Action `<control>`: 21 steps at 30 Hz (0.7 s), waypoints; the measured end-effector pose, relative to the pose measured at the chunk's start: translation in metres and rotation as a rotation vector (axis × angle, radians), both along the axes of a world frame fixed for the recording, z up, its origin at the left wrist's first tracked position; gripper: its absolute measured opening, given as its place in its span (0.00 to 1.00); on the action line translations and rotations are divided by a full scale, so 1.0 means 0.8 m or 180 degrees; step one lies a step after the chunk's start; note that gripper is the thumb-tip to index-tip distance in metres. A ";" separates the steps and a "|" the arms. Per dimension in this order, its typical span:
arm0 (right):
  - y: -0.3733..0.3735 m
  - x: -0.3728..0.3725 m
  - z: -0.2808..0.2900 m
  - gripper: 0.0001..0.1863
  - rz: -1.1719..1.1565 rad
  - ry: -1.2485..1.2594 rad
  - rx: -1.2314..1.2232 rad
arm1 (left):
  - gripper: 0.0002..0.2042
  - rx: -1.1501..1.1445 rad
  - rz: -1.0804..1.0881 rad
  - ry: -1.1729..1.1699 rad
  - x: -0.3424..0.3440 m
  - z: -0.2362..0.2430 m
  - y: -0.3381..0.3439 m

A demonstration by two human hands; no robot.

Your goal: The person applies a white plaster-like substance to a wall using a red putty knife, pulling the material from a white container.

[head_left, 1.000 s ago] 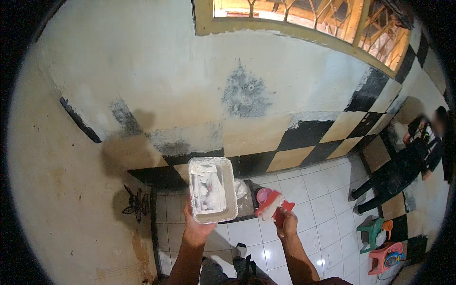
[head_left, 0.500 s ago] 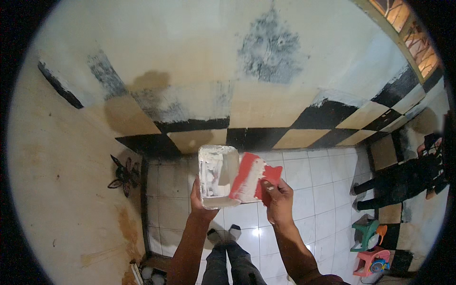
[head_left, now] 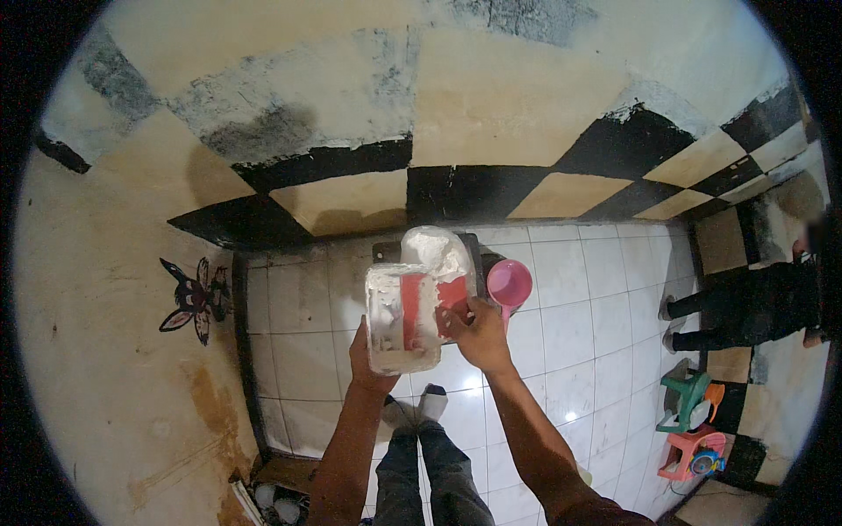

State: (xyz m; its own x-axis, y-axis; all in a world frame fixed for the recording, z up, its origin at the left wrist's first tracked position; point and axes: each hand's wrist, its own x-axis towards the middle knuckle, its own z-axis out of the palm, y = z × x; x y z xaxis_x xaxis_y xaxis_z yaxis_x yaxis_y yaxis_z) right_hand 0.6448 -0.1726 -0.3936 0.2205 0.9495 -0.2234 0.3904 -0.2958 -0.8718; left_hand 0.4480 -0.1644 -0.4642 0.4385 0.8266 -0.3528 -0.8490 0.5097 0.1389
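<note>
My left hand holds a white rectangular tray smeared with white paste, gripping it from underneath at chest height. My right hand grips a red flat scraper whose blade lies inside the tray against the paste. Both hands are close together over the white tiled floor. Below them on the floor sits a rounded white heap of paste on a dark base, with a pink dipper to its right.
A wall painted in black and cream diamonds with grey patches rises ahead. A dark butterfly-like mark is on the left wall. Another person sits at the right, near small green and pink plastic stools.
The view has tilted downward toward the floor. My right hand brought the red scraper from beside the tray into it, and the floor heap and pink dipper came into sight.
</note>
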 end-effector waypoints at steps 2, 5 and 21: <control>-0.012 -0.002 -0.022 0.13 0.0156 -0.0094 -0.0025 | 0.22 0.0300 -0.0002 0.0135 -0.006 -0.025 -0.007; -0.035 -0.003 -0.048 0.16 0.0131 -0.0380 -0.0110 | 0.23 -0.0028 0.0112 0.0365 0.007 -0.024 -0.018; -0.004 0.005 -0.088 0.10 -0.0809 0.1372 0.0090 | 0.26 -0.0083 0.0277 0.0398 0.013 -0.068 -0.012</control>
